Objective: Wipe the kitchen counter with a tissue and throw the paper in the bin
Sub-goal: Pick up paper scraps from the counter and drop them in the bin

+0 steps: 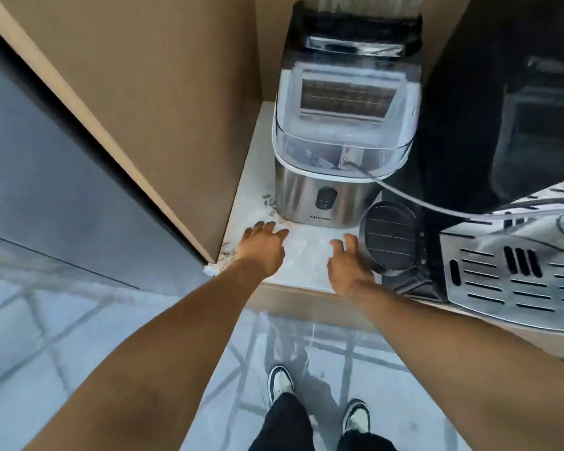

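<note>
both hands (263, 247) (347, 266) open, flat on counter (310, 275); tissue between them hard to discern

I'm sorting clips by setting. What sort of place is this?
Most likely a home kitchen: a pale counter set between wooden cabinet panels, a steel ice maker on it, and a coffee machine with a drip tray beside it.

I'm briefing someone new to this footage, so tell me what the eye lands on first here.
First come the two bare hands spread over the pale counter, the left hand near the wall side and the right hand beside a round black grille. Right behind them stands a steel ice maker with a clear lid. Dark crumbs lie at its left foot.
</note>
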Available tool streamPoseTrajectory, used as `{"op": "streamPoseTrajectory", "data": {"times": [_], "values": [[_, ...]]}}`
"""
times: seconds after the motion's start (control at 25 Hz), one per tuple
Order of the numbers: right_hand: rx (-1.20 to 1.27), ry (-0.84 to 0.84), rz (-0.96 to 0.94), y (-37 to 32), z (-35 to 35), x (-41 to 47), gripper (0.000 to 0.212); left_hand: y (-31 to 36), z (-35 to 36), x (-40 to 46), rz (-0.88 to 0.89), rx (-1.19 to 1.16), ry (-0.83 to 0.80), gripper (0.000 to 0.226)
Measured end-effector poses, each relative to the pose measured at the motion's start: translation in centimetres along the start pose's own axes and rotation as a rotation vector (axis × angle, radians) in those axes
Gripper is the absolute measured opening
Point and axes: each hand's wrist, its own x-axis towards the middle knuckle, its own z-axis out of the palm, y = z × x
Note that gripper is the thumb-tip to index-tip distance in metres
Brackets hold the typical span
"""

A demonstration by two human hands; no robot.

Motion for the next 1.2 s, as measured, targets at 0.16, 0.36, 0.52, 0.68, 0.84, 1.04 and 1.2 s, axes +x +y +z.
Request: {"op": "streamPoseTrajectory", "data": {"times": [0.16,0.36,0.52,0.68,0.84,1.04,1.2], "values": [[-0.062,0.047,0.035,0.7,0.7,0.6,0.044,-0.5,1.3,1.6,0.088,0.059,-0.025,0.044],[-0.077,0.098,-0.064,1.1,1.0,0.2,0.027,-0.7,1.6,1.7,0.111,-0.004,-0.004,0.04],[-0.019,0.078,-0.038,1.5,1.4,-1.1,0.023,-0.2,1.8,0.3,0.025,-0.195,-0.004,0.038],[0.043,0.077,-0.073,1.8,0.5,-3.4,0.036,1.5,1.3,-1.9,-0.034,-0.302,0.08,0.035],[0.147,0.143,-0.055,4.4,-0.3,-7.1,0.032,5.5,0.7,-5.5,-0.015,-0.282,0.115,0.033],[0.22,0.164,-0.008,11.2,-1.8,-13.8,0.026,13.4,2.2,-9.4,0.011,-0.235,0.068,0.034],[0.278,0.205,0.119,19.9,-2.7,-20.0,0.033,23.2,4.6,-12.4,0.136,-0.225,0.028,0.035]]}}
